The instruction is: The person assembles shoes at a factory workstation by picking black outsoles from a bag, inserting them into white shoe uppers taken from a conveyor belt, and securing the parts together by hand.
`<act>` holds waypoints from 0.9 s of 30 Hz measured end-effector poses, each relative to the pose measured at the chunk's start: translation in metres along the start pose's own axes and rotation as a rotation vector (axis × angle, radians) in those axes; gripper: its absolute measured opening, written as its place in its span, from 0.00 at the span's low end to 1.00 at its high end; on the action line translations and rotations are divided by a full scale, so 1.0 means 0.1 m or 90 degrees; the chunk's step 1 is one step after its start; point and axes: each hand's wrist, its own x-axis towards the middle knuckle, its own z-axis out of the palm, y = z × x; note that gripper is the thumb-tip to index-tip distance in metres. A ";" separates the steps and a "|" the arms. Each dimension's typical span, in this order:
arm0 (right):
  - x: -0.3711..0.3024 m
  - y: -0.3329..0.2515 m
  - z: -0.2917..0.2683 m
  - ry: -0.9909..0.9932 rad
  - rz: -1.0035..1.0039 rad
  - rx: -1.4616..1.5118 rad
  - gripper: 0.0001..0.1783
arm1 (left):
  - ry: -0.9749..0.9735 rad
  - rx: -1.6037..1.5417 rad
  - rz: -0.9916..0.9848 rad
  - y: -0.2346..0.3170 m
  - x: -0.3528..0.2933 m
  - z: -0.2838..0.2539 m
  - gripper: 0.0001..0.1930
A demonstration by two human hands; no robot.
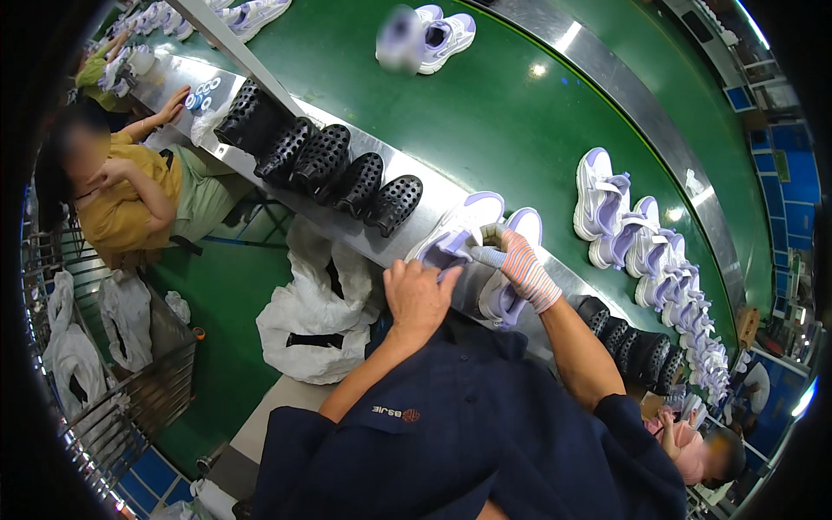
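Note:
A white and lilac sneaker [478, 212] sits on the metal ledge in front of me, toe pointing away. My left hand [418, 299] is bare, and its fingers are curled over the heel end of this shoe. My right hand [524, 264], in a striped knit glove, reaches across with thumb and fingertips together at the shoe's opening, by the tongue. Just right of it stands a second matching sneaker [527, 225], partly covered by the gloved hand. The inside of the first shoe is largely hidden by my fingers.
Black perforated shoe-shaped forms [321, 158] line the ledge [381, 139] on the left, more black forms [637, 347] on the right. Sneakers [607, 199] stand along the green belt [347, 61]. A seated person [139, 182] is left, beside a wire cart [139, 390]; another [693, 451] is lower right.

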 end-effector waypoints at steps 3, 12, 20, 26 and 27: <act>-0.02 -0.19 -0.07 -0.035 0.016 -0.061 0.23 | -0.009 0.017 -0.023 0.17 0.02 0.21 0.15; 0.03 0.09 -0.15 -0.012 0.066 -0.062 0.23 | -0.014 0.072 -0.015 0.04 -0.05 0.39 0.08; 0.05 -0.25 -0.29 -0.049 -0.029 -0.207 0.16 | 0.007 0.111 -0.040 0.04 0.01 0.07 0.17; 0.11 -0.37 -0.41 -0.149 -0.018 -0.152 0.10 | -0.396 -0.362 -0.672 -0.24 0.29 -0.01 0.34; 0.13 -0.41 -0.41 -0.177 -0.009 -0.162 0.10 | -0.354 -0.334 -0.597 -0.35 0.21 0.07 0.34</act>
